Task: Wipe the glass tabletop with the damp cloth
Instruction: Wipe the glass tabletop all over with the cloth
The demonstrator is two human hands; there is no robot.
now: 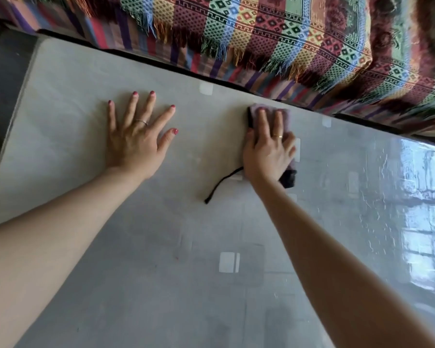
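Overhead, glass tabletop (141,285), window glare, fringed patterned blanket (274,38) beyond

The left hand (133,136) is laid flat on the counter (161,285), well left of the right hand (268,151), which is pressed onto the cloth (284,116). A fringed blanket (274,41) is draped behind the counter's far edge.

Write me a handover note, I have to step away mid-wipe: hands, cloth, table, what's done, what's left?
Left hand: flat and open on the glass tabletop, fingers spread, holding nothing.
Right hand: pressed flat on the cloth near the far edge, beside the fringed blanket. A dark cord trails from the cloth.
Done: wet streaks show on the right side.
Left: the left and near areas look dry, likely unwiped.
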